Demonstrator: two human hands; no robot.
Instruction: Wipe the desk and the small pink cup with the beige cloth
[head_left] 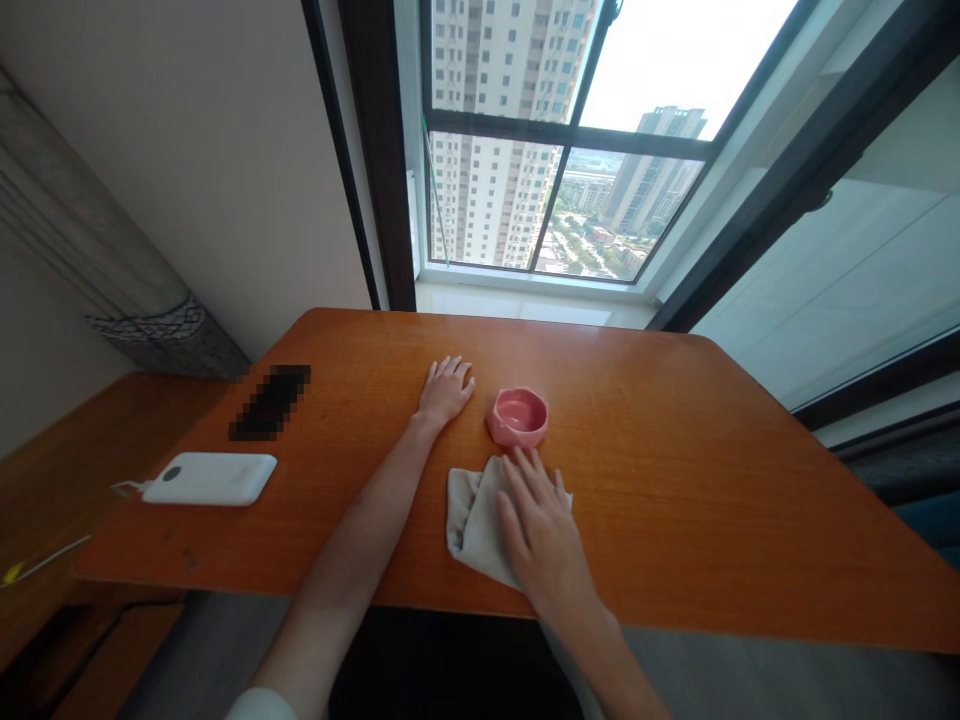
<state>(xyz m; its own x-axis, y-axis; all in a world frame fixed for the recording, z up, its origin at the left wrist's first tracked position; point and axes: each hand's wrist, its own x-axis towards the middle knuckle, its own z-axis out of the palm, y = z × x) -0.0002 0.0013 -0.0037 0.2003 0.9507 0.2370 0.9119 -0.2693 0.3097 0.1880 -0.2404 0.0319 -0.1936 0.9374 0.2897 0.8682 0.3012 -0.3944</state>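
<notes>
My left hand [445, 388] lies flat on the orange wooden table [675, 480], fingers spread, just left of a small pink bowl [517, 416]. It holds nothing. My right hand [541, 520] rests palm down with its fingers stretched out on a beige folded cloth [471, 515] near the table's front edge. Its fingertips reach almost to the pink bowl, which stands upright and looks empty.
A white power bank [211, 478] with a cable lies at the table's left side. Behind it sits a dark blurred-out object [270, 401]. A large window [555, 140] and sill are beyond the far edge. A lower wooden surface [67, 480] adjoins on the left.
</notes>
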